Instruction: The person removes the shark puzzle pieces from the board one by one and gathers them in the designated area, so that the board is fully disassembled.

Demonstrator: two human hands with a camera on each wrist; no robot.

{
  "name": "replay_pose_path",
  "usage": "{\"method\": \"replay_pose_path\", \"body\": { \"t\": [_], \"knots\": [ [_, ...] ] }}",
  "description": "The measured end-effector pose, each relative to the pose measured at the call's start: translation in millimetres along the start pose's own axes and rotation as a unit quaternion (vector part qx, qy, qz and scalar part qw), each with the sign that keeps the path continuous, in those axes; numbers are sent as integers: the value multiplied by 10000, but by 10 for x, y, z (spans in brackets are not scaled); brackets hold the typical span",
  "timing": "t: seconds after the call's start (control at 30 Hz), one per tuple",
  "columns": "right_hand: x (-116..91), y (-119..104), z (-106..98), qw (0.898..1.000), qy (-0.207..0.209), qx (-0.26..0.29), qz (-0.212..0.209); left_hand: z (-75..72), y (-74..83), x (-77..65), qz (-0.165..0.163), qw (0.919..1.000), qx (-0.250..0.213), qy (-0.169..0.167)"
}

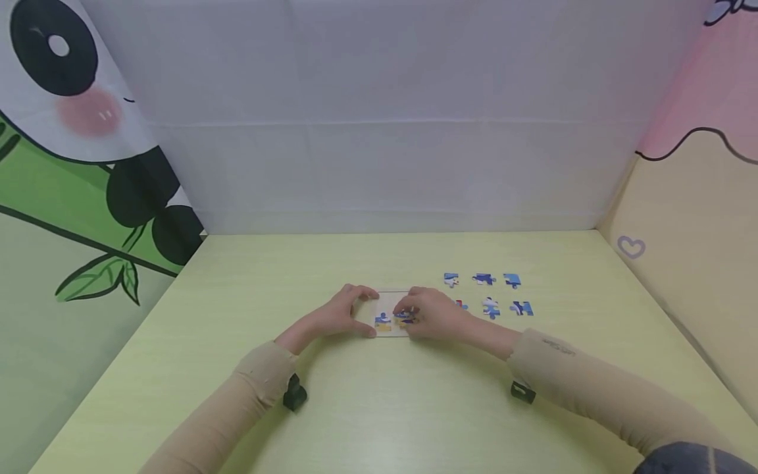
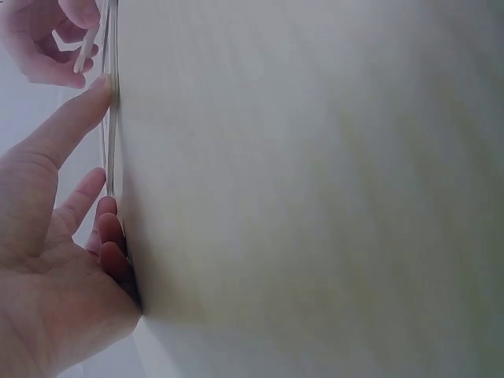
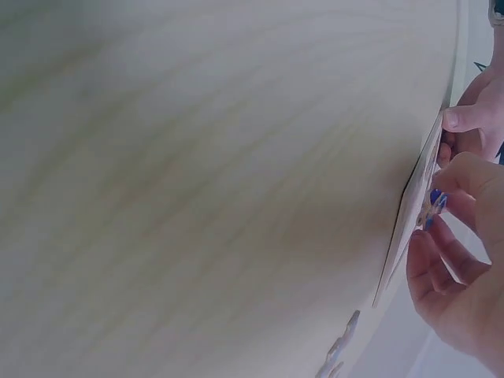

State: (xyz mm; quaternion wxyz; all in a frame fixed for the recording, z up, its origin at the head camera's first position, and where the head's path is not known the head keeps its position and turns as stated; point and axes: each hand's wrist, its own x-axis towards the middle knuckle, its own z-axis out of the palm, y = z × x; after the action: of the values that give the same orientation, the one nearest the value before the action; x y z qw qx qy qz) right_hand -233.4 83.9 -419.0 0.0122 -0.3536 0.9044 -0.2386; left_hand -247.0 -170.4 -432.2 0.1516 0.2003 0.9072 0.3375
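Observation:
A small white puzzle board lies flat on the table, with one jigsaw piece in its lower left. My left hand holds the board's left side, thumb at the near corner and fingertips at the far one. Over the board, my right hand pinches a blue and yellow jigsaw piece between thumb and fingers. That piece appears tilted in the right wrist view, close above the board; its contact with the board cannot be told. In the left wrist view, the left thumb presses the board's edge.
Several loose blue and white jigsaw pieces lie in two rows right of the board. One piece is partly hidden by the right hand. A pale wall stands behind the table, with printed panels on both sides.

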Motion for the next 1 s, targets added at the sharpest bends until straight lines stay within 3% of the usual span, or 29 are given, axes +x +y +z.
{"method": "replay_pose_path", "body": {
  "t": [0.3,0.8,1.0],
  "knots": [
    [-211,19,-114,9998,8,-24,209,13,-29,18,0,10000,29,20],
    [-714,332,-369,9979,390,-238,-469,0,-13,9,47,10000,13,9],
    [-879,461,-410,9976,455,-352,-382,3,-1,6,-33,10000,2,-10]
  ]
}}
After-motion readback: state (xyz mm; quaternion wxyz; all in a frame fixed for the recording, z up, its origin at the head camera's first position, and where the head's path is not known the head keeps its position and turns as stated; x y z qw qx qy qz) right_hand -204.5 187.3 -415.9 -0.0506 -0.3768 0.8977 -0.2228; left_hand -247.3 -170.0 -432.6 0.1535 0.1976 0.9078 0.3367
